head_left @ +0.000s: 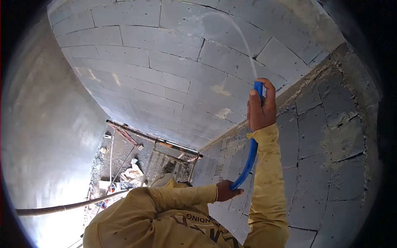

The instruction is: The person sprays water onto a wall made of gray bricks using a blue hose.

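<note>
My right hand (261,106) is raised at the right of the view, its fingers and thumb wrapped round the upper end of a blue hose (250,159). A thin, curved stream of water (244,39) leaves the hose mouth and reaches the grey block wall (178,45). Lower down, my left hand (228,191) is closed round the same hose, which bends between the two hands. Beyond the left hand, the rest of the hose is hidden. Both arms wear yellow sleeves.
A second block wall (310,153) meets the first at a corner on the right. A smooth grey wall (49,111) stands at the left. Far below are a dark pipe (144,135), a metal frame (163,159) and littered ground. A long pole (70,206) crosses the lower left.
</note>
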Demonstrator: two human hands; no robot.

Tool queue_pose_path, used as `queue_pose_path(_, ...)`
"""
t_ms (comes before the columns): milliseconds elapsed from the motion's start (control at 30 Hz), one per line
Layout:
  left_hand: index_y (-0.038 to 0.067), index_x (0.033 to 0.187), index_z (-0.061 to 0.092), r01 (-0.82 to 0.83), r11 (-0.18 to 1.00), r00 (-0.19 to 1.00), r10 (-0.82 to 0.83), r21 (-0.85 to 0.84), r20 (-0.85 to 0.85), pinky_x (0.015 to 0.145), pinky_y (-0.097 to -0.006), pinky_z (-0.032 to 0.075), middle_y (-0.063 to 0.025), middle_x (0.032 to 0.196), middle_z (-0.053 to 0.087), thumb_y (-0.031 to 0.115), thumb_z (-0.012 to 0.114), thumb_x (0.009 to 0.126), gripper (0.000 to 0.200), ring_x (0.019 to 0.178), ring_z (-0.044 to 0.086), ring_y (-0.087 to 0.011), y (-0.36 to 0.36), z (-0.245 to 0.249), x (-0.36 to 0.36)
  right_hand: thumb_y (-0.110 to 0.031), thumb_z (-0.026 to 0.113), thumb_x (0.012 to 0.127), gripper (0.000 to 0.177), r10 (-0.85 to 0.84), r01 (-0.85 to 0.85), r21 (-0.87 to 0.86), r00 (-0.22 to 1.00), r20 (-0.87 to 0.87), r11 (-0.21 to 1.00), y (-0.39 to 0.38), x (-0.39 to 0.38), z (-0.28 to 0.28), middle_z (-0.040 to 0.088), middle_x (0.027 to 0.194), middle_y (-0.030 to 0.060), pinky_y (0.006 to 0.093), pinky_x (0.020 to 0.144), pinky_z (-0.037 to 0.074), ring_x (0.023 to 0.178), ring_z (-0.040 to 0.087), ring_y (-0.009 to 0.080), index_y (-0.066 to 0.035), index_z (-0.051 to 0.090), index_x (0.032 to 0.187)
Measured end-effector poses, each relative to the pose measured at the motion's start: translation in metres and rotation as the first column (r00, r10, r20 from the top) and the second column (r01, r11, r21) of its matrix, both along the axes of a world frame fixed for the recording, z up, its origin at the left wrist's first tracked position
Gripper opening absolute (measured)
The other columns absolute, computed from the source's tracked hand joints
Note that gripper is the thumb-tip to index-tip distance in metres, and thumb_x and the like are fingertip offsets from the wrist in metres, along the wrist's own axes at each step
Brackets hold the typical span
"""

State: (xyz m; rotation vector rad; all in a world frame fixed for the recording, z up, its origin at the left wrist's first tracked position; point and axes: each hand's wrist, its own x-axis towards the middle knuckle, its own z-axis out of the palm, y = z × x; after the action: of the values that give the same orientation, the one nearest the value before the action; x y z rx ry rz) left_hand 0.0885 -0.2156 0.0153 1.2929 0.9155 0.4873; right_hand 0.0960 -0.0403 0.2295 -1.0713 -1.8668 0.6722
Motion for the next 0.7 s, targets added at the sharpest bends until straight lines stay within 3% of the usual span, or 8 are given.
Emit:
queue_pose_path(167,0.001,0.077,0.064,0.073,0.997,0.996,-0.073,-0.012,-0.050,0.064,-0.0396,0.044,-0.0159,0.067,0.060,0.047,0.057,0.086,0.047,0.064,0.057,-0.0220,0.008,0.020,-0.012,-0.041,0.051,0.090,0.041,-0.001,0.014,-0.075,0.987,0.163,0.997,0.020,-0.009,-0.018,0.058,0.089,0.0102,0.0365,0.066,0.048,0.071,0.058,0.0247,-0.015,0.041,0.121)
queue_pose_path(267,0.001,0.070,0.060,0.023,1.000,1.000,-0.023,-0.001,0.007,0.060,-0.0403,0.042,-0.0149,0.062,0.056,0.047,0.057,0.086,0.050,0.057,0.051,-0.0218,0.005,0.003,-0.006,-0.040,0.052,0.089,0.041,0.002,0.019,-0.086,0.973,0.231,0.996,0.028,-0.012,-0.029,0.060,0.095,0.0143,0.0412,0.071,0.048,0.078,0.061,0.0331,-0.016,0.042,0.121)
queue_pose_path(333,0.001,0.067,0.058,0.041,0.999,0.999,-0.041,0.013,-0.005,0.059,-0.0406,0.041,-0.0144,0.060,0.055,0.048,0.057,0.086,0.051,0.055,0.049,-0.0217,0.008,0.015,-0.014,-0.041,0.052,0.089,0.042,0.006,0.030,-0.134,0.965,0.262,0.991,0.032,-0.014,-0.037,0.059,0.095,0.0149,0.0412,0.071,0.049,0.078,0.061,0.0336,-0.015,0.042,0.120)
queue_pose_path(467,0.001,0.067,0.058,0.054,0.998,0.998,-0.053,0.023,-0.035,0.058,-0.0408,0.040,-0.0143,0.059,0.055,0.049,0.056,0.086,0.052,0.055,0.048,-0.0213,0.014,0.010,-0.014,-0.043,0.051,0.090,0.042,0.019,0.004,-0.107,0.976,0.218,0.994,0.035,-0.018,-0.037,0.059,0.092,0.0125,0.0383,0.069,0.049,0.074,0.060,0.0292,-0.015,0.043,0.120)
queue_pose_path(567,0.000,0.067,0.058,-0.059,0.998,0.998,0.059,-0.012,0.037,0.059,-0.0405,0.041,-0.0138,0.059,0.055,0.049,0.056,0.086,0.052,0.056,0.050,-0.0215,0.018,-0.004,-0.011,-0.045,0.049,0.090,0.043,0.038,-0.034,-0.037,0.992,0.123,0.999,0.032,-0.025,-0.026,0.057,0.088,0.0092,0.0336,0.066,0.048,0.070,0.058,0.0220,-0.014,0.043,0.120)
queue_pose_path(700,0.001,0.066,0.058,-0.054,0.995,0.999,0.054,-0.083,-0.001,0.061,-0.0399,0.043,-0.0129,0.060,0.057,0.052,0.057,0.084,0.054,0.059,0.055,-0.0220,0.029,0.030,-0.034,-0.046,0.048,0.091,0.045,0.077,-0.077,-0.001,0.997,0.030,0.997,0.031,-0.034,-0.016,0.052,0.081,0.0044,0.0273,0.059,0.045,0.064,0.051,0.0124,-0.012,0.042,0.119)
